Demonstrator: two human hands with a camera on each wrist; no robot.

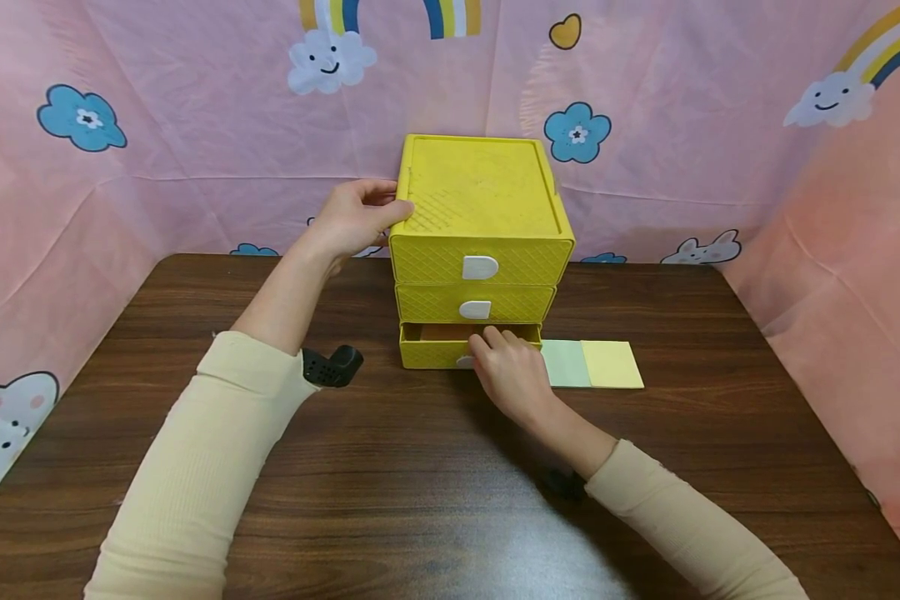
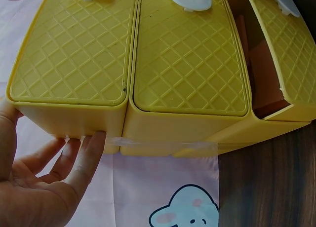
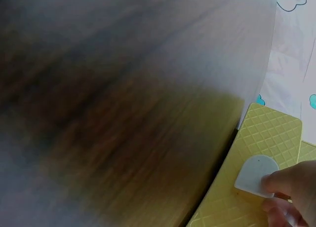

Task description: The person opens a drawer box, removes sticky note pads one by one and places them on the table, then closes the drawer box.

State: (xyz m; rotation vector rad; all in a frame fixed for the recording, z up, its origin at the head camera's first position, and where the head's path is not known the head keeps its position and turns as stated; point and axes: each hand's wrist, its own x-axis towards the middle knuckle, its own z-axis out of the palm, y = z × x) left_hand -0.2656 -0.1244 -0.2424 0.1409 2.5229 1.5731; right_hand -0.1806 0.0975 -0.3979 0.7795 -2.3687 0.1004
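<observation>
A yellow plastic drawer cabinet stands on the table, with three stacked drawers bearing white tabs. Its bottom drawer is partly pulled out, and something flat and orange-brown shows inside. My left hand holds the cabinet's upper left edge, thumb on top and fingers against the side. At the bottom drawer's front, my right hand grips with fingers bent over the upper rim. In the right wrist view its thumb touches the white tab; the other fingers are partly cut off.
Right of the cabinet, a pale green paper square and a pale yellow paper square lie side by side on the dark wooden table. A pink printed cloth hangs behind and at the sides.
</observation>
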